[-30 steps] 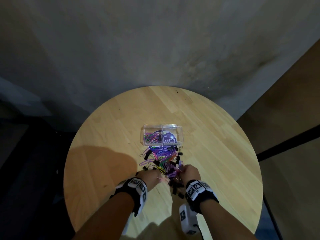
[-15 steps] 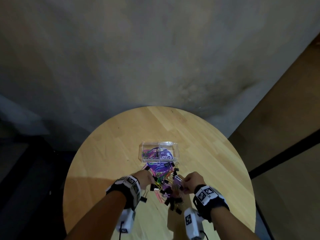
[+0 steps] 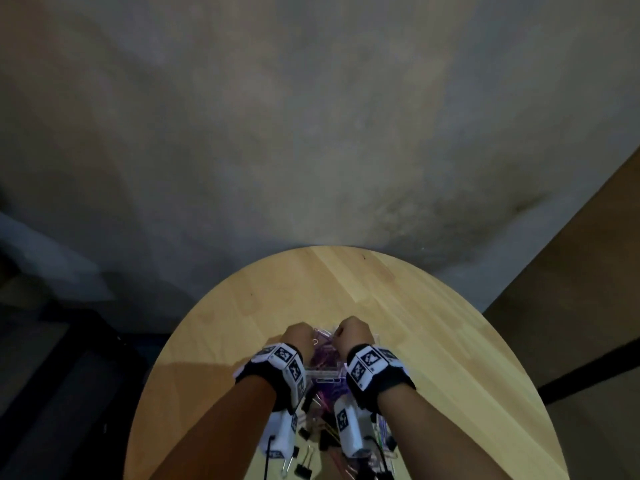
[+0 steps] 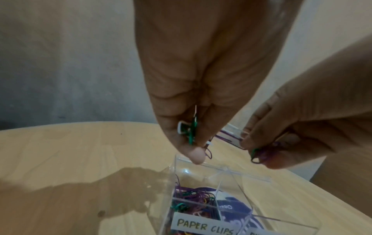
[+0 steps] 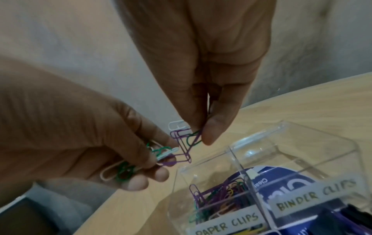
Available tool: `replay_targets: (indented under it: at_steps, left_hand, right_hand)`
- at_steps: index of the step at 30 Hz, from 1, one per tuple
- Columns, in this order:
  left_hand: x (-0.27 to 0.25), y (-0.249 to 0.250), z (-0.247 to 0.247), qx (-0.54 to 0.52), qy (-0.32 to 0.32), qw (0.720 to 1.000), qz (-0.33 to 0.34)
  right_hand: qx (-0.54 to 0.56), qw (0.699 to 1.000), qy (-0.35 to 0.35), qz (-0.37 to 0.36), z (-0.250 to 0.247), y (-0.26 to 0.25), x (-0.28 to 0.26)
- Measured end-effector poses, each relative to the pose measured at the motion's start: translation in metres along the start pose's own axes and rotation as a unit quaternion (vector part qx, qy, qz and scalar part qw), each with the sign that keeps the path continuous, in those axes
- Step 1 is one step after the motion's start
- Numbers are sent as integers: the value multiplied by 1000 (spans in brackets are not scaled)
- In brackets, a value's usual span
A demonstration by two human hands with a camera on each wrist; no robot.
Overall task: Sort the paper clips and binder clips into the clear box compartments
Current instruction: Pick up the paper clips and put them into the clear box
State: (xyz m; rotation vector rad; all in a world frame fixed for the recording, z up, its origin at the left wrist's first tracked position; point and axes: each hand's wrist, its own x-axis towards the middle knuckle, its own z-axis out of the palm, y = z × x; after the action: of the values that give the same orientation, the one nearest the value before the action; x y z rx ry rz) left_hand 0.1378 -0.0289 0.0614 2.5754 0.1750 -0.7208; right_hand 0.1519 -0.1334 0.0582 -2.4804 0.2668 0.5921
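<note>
both hands moved up from the pile: left hand (image 4: pixel 193 89) and right hand (image 5: pixel 211 76) each pinch paper clips (image 5: pixel 181 143) over the clear box (image 5: pixel 281 159), drop next.

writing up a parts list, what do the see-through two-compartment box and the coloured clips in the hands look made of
Clear two-compartment box: rigid transparent plastic, apparently acrylic; glossy glints, sharp straight edges, contents visible through the walls.
Purple, green and white paper clips: thin bent wire, probably coated metal; the colour looks smooth and opaque, without bare shine.

Both hands left pile, now above clear box (image 3: pixel 320 370), pinching paper clips (image 5: pixel 182 143).
</note>
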Motion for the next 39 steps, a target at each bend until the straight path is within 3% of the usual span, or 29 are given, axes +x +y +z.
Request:
replay_targets:
  at_steps: [3, 8, 14, 17, 19, 22, 25, 29, 35, 39]
  left_hand:
    - [15, -5, 5, -43, 42, 998, -23]
    - [29, -15, 12, -102, 33, 994, -31]
    - [28, -18, 11, -170, 49, 984, -28]
    - [24, -21, 9, -166, 57, 984, -34]
    - [18, -29, 11, -150, 65, 986, -37]
    - [12, -45, 19, -138, 50, 987, -60]
    - [0, -61, 35, -53, 5, 996, -78]
    - [-13, -74, 66, 20, -41, 998, -40]
    - [-9, -63, 95, 31, 56, 998, -9]
    - [0, -56, 100, 19, 41, 999, -15]
  right_hand:
    - [-25, 999, -22, 29, 8, -5, 16]
    - [20, 997, -49, 60, 23, 2, 33]
    - [91, 993, -57, 43, 22, 3, 37]
    - [163, 983, -85, 20, 21, 8, 31]
    - [205, 976, -65, 19, 18, 15, 25]
    - [177, 984, -31, 11, 12, 32, 13]
    - [88, 996, -22, 21, 9, 60, -6]
    - [9, 997, -34, 62, 16, 104, -29]
    - [-56, 995, 12, 84, 42, 139, -28]
    - [-112, 992, 27, 58, 52, 135, -25]
